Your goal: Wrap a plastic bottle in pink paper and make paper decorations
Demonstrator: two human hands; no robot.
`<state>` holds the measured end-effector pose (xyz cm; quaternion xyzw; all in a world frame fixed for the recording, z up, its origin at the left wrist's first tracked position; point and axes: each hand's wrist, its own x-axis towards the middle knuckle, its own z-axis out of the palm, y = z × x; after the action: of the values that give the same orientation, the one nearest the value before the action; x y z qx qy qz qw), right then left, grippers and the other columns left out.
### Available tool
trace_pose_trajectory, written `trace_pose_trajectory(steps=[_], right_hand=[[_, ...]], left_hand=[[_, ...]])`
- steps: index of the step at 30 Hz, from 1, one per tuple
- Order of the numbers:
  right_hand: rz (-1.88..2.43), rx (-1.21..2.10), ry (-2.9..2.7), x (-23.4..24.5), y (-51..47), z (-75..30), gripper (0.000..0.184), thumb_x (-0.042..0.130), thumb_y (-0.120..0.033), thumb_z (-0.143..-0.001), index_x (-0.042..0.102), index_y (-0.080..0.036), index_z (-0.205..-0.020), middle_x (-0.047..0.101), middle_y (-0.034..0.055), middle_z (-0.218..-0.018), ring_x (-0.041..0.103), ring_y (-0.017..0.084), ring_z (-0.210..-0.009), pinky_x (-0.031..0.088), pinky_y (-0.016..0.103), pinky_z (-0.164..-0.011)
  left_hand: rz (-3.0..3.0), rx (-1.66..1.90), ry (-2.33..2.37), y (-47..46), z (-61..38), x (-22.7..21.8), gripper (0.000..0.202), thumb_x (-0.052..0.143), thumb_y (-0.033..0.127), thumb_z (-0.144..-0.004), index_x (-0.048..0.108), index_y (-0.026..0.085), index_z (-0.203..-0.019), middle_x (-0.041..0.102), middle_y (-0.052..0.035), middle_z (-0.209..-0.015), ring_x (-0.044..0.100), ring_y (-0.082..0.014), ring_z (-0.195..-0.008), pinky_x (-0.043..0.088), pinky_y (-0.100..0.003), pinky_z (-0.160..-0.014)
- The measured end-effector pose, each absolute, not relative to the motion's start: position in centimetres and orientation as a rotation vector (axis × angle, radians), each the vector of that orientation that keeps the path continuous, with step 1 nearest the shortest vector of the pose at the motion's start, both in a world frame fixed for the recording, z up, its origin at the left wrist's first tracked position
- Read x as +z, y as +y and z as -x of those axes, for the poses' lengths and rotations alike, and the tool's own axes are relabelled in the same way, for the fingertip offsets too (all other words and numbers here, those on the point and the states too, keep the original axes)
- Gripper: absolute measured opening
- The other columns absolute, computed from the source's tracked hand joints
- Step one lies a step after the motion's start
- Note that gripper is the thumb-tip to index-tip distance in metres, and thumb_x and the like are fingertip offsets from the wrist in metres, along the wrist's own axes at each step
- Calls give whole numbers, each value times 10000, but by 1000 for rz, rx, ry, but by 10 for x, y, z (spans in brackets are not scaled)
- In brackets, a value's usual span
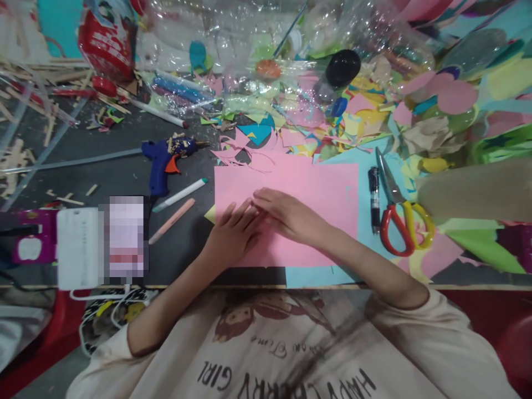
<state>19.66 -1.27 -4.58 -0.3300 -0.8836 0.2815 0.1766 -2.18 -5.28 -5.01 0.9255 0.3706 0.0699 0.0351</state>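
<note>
A sheet of pink paper (320,194) lies flat on the dark table in front of me, partly over light blue paper (307,278). My left hand (233,235) rests on the pink sheet's left part, palm down, fingers stretched out and somewhat apart. From the other side my right hand (291,216) reaches across the same sheet, its fingers extended and meeting the left fingertips. Nothing shows in either hand, though the spot where the fingers meet is partly hidden.
To the left lie a blue glue gun (160,163), a white marker (180,195), an orange marker (172,220) and a phone (127,235). Scissors (393,205) and a black pen (374,199) are at right. Paper scraps (307,138) and clear plastic (249,33) crowd the back.
</note>
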Motion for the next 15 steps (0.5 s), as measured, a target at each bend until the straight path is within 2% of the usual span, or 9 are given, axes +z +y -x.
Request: trace_pose_trajectory(steps=[2,5,10,15], right_hand=[[896,839,-2551,-52,-2,-184,485,315,-377,-1023,563,-127,-1358,563,153,-1442,486,241,-1383,432,470,-1130],[1047,777,-2499,-56,18,-193,466,359,-410,-1011,586,-169,-1338,554,130,-1456,468,246,-1398,380,509,-1166],[1238,523,-2169,-55,37,-247,379,395,-360,-1004,655,-182,-1215,700,138,-1248,606,256,-1256,461,504,-1093],[1228,177,-2092,-45,10,-259,267,475,-233,-975,663,-180,-1157,735,140,-1150,664,253,-1158,530,492,-1000]], left_hand=[[-2825,188,1148,-53,24,-50,413,394,322,-1007,601,141,-1316,647,-124,-1334,562,-278,-1293,383,-449,-1115],[-2842,136,1152,-53,27,-46,457,381,322,-1010,526,132,-1399,567,-132,-1430,511,-279,-1347,381,-441,-1113],[-2833,99,1139,-52,30,-44,489,374,339,-1012,453,165,-1462,515,-117,-1483,465,-261,-1389,360,-421,-1127],[-2799,77,1153,-51,41,-45,498,399,302,-1001,423,172,-1481,490,-112,-1505,429,-251,-1416,319,-416,-1165]])
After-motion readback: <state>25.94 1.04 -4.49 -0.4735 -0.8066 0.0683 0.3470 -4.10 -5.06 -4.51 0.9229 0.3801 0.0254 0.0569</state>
